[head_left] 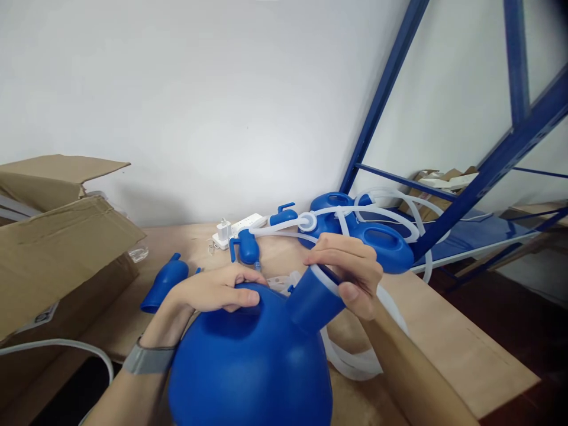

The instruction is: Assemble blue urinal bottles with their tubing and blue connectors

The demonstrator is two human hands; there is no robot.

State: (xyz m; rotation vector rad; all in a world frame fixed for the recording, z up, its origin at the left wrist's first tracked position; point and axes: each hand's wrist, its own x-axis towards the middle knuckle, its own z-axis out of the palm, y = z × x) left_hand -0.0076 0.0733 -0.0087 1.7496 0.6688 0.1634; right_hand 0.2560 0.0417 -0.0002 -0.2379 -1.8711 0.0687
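Observation:
A large round blue plastic bottle [248, 367] stands close in front of me, its short wide neck [313, 305] slanting up to the right. My left hand [231, 290] grips the bottle's top handle, with the fingers partly hidden in the handle opening. At the neck's mouth, my right hand [350, 272] has its thumb and fingers closed on the rim, where a white ring [325, 278] shows. The inside of the neck is mostly covered by that hand. A translucent hose [355, 361] lies on the table behind the bottle, to the right.
Several blue bottles [390, 251] with coiled white hoses [399, 210] lie at the back right. Small blue spouted pieces [171, 278] and a white power strip [248, 223] rest on the wooden table [461, 343]. An open cardboard box [66, 248] stands left; blue rack posts [386, 83] rise right.

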